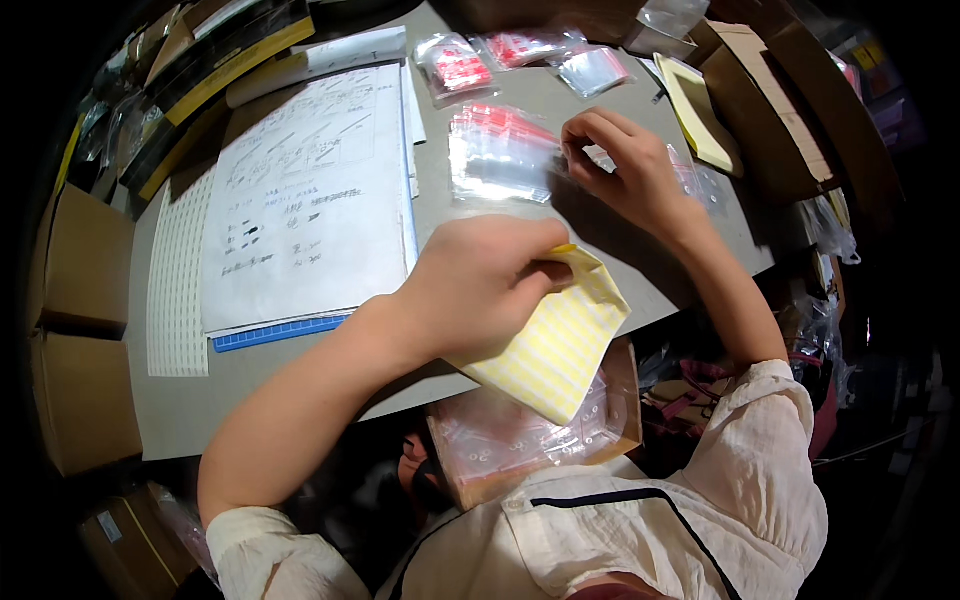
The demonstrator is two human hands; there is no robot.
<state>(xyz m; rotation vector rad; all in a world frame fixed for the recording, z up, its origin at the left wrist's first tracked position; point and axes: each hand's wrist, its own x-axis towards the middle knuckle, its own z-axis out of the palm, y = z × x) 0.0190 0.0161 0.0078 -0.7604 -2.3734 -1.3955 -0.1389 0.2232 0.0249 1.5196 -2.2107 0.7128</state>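
My left hand (490, 285) is closed on a yellow label sheet (550, 350), which has rows of small yellow patches on white. The sheet bends and hangs over the table's front edge. Farther right, my right hand (625, 165) is curled with thumb and forefinger pinched together; whatever is between them is too small to make out. Just left of those fingers lies a fanned stack of clear zip bags (500, 160) with red strips along the top. More clear plastic bags (705, 185) lie partly hidden behind my right hand and wrist.
An open cardboard box (465, 490) of filled clear bags sits below the table edge, against me. Handwritten papers (310, 200) lie on a blue board, beside a white label sheet (180, 280). Packed bags (455, 65) lie behind; a yellow pad (695, 110) stands right.
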